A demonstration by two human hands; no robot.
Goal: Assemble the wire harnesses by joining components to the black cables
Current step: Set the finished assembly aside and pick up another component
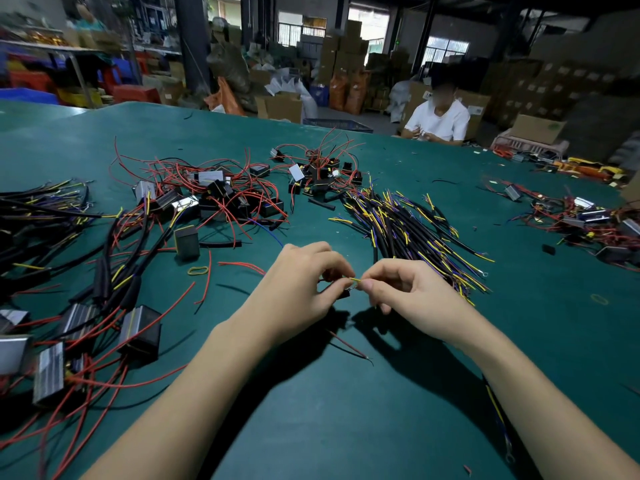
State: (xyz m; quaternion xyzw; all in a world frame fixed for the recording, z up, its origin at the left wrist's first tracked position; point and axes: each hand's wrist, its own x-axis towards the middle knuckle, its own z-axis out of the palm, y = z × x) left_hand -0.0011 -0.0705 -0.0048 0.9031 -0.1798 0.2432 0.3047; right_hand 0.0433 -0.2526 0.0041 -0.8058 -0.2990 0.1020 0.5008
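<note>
left hand (304,271): fingers curled, pinching a small dark piece with a thin red lead; held just above the green felt tabletop (346,427), judged so the joint stayed at eye line.
right hand (398,285): thumb and forefinger pinched the thin yellow wire end (356,280), tip aimed at the left hand's piece; other fingers curled clear.
joint: the two pinches almost met; looked like a wire-to-wire or wire-to-terminal join in progress. Exact contact hidden by fingertips, couldn't tell.
held cable: black cable body ran under the right palm, mostly hidden; a yellow-and-blue tail (493,407) showed past the right forearm.
loose red wire (348,344): lay on the tabletop below the hands, apart from them.
cable stock: fanned heap of black cables with yellow and blue leads (408,223) just right of the hands, probably parked there for a short reach.
component stock: pile of black box modules with red leads (214,199) beyond the left hand.
far-left stack: black cables already joined to foil-faced boxes (104,306), likely finished units; cut off by frame edge.
yellow rubber band (198,270): near the left hand, unused.
background: person in white shirt (438,123) seated at the far edge; blurred.
</note>
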